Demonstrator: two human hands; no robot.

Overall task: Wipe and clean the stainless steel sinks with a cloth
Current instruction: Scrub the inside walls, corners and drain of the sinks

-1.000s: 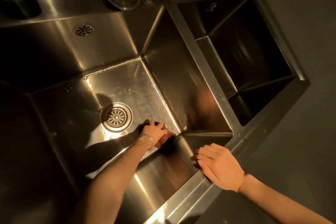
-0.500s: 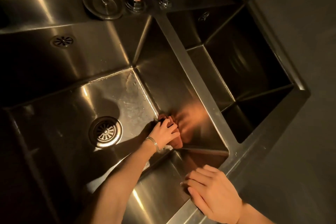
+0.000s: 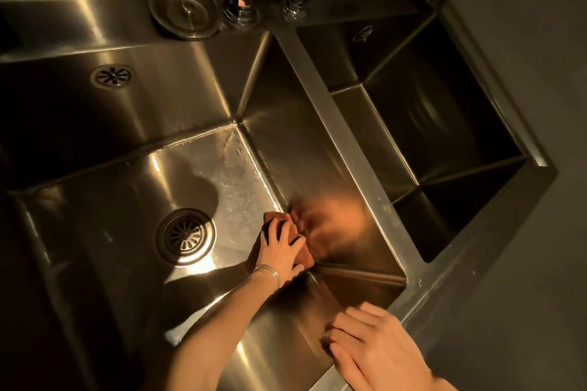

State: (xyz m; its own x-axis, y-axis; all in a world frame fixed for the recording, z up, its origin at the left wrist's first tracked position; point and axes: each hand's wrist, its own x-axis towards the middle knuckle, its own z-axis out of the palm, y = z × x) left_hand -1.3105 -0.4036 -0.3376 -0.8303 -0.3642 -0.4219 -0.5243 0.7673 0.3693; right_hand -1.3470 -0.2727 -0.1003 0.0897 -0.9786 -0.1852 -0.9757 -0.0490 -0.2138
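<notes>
Cloth [image 3: 286,229] beneath left hand [image 3: 280,253]

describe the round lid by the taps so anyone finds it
Start at the left sink and go up its back wall, past the small overflow grille, to the flat ledge. The round lid lies there left of the tap bases. It is a solid disc with a centre knob, unlike the slotted drain in the sink floor.
</notes>
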